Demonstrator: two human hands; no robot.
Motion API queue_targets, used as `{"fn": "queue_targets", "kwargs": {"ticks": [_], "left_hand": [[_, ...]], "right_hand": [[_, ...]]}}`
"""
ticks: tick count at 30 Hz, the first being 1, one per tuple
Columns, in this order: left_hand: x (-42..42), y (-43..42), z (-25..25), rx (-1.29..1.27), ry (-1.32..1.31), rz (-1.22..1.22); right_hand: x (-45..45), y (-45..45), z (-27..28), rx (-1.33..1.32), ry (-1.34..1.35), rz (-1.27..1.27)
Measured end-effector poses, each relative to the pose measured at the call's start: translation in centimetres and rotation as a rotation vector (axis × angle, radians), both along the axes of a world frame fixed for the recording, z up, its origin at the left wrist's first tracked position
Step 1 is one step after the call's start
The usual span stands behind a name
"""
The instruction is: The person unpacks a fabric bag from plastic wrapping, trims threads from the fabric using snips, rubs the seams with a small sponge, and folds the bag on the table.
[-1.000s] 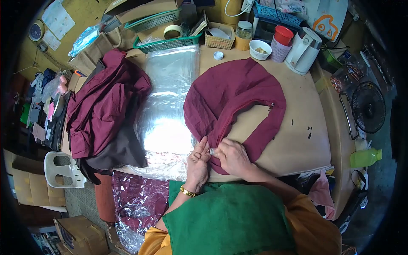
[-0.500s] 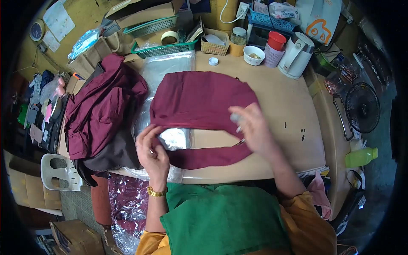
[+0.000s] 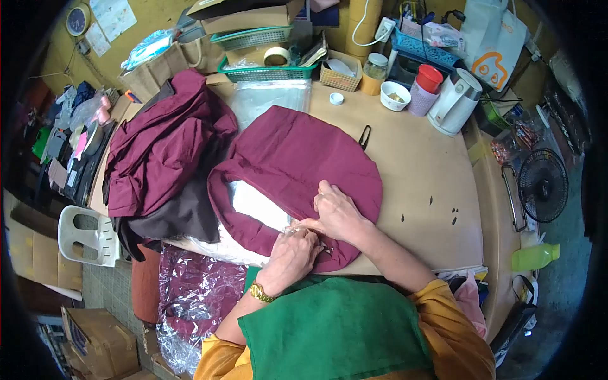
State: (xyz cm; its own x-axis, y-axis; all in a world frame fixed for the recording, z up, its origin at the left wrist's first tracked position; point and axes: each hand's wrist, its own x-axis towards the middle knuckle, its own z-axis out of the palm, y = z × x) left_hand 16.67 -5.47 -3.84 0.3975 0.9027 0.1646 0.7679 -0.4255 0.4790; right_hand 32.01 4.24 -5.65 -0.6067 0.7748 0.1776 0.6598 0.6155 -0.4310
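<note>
A maroon fabric piece (image 3: 304,145) lies on the table in a ring shape, with an opening at its lower left. At its near edge, my left hand (image 3: 294,250) is closed on the fabric, fingers bent, a gold watch on the wrist. My right hand (image 3: 335,212) presses on the fabric just beside it, fingers bent, its thumb meeting the left fingers. Whatever small part lies between the fingertips is hidden. Clear plastic sheets (image 3: 269,98) lie partly under the fabric.
A heap of maroon and dark cloth (image 3: 168,152) lies at the left. Along the back stand a green basket (image 3: 266,73), a white bowl (image 3: 395,96), a red-lidded cup (image 3: 423,95) and a white kettle (image 3: 454,101). A black loop (image 3: 365,137) lies right of the fabric.
The fabric has been turned, its opening now at the lower left. My hands, apart half a second ago, have come together at its near edge. The black loop has come into view.
</note>
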Motion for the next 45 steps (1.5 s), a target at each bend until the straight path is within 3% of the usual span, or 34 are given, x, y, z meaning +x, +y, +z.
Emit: {"fn": "queue_targets", "kwargs": {"ticks": [2,4,5,7,9,10,11,13,15,17,18,21,23,26,29,31,32,36,37,39,40,41,43,45], "left_hand": [[-0.2,-0.4,-0.4,-0.142,-0.043,0.052],[0.0,-0.1,0.2,-0.274,-0.090,0.096],[0.1,0.4,1.4,-0.403,-0.022,0.151],[0.1,0.9,1.2,-0.529,0.041,0.209],[-0.4,2.2,-1.9,-0.457,-0.527,0.231],[-0.1,2.7,-2.8,-0.562,-0.948,0.215],[0.3,3.1,-3.6,-0.560,-0.949,0.212],[0.9,3.5,-4.6,-0.686,-1.520,0.173],[0.7,3.4,-4.8,-0.666,-1.523,0.160],[0.1,2.9,-4.1,-0.740,-1.236,0.174],[0.2,2.7,-4.4,-0.743,-1.241,0.180],[0.9,2.3,-5.5,-0.562,-1.119,0.203],[1.5,2.4,-5.7,-0.457,-0.990,0.299],[1.5,2.4,-4.5,-0.563,-1.088,0.401],[1.6,2.9,-5.0,-0.525,-1.143,0.370],[1.0,3.5,-6.9,-0.659,-1.248,0.279],[0.6,3.4,-7.9,-0.802,-1.344,0.183],[0.4,3.1,-5.1,-0.867,-1.435,0.161],[0.5,3.0,-5.3,-0.870,-1.433,0.164],[0.4,3.1,-6.1,-0.840,-1.480,0.194],[0.2,3.3,-6.4,-0.833,-1.482,0.196],[0.0,3.4,-6.7,-0.914,-1.484,0.190],[-0.1,3.2,-6.8,-1.004,-1.484,0.190],[0.4,3.0,-6.8,-0.843,-1.484,0.165]], "right_hand": [[-0.8,0.2,-1.5,0.009,-0.130,-0.007],[-1.5,1.9,-2.0,-0.001,0.223,-0.022],[-1.6,2.7,-1.8,-0.002,0.220,-0.020],[-1.9,4.2,-0.6,-0.123,0.736,-0.192],[-1.7,5.6,-1.2,0.042,0.837,-0.210],[-1.7,5.9,-1.4,-0.024,0.900,-0.230],[-1.6,6.2,-1.6,-0.092,0.962,-0.251],[-1.6,6.5,-2.8,-0.077,0.971,-0.285],[-1.7,6.4,-4.1,-0.069,0.975,-0.317],[-1.9,5.7,-5.6,0.036,0.904,-0.320],[-1.9,5.5,-5.7,0.029,0.858,-0.303],[-1.7,5.8,-5.5,-0.093,0.723,-0.283],[-0.6,5.9,-5.4,-0.032,0.724,-0.245],[0.9,3.5,-2.1,-0.540,1.198,-0.291],[2.7,-0.6,-1.2,-0.711,1.084,-0.189],[2.5,-3.6,-1.3,-0.560,0.634,-0.164],[2.1,-4.0,-1.3,-0.176,0.424,-0.065],[1.5,-1.9,-3.5,0.096,0.465,-0.110],[1.5,-1.4,-3.3,0.093,0.466,-0.112],[1.8,-0.6,-2.4,-0.037,0.517,-0.345],[2.1,-0.8,-2.1,-0.171,0.587,-0.313],[1.9,-1.6,-1.6,-0.174,0.588,-0.305],[1.4,-3.8,-0.7,-0.088,0.450,-0.037],[0.4,-3.7,-2.8,-0.040,0.451,-0.042]]}}
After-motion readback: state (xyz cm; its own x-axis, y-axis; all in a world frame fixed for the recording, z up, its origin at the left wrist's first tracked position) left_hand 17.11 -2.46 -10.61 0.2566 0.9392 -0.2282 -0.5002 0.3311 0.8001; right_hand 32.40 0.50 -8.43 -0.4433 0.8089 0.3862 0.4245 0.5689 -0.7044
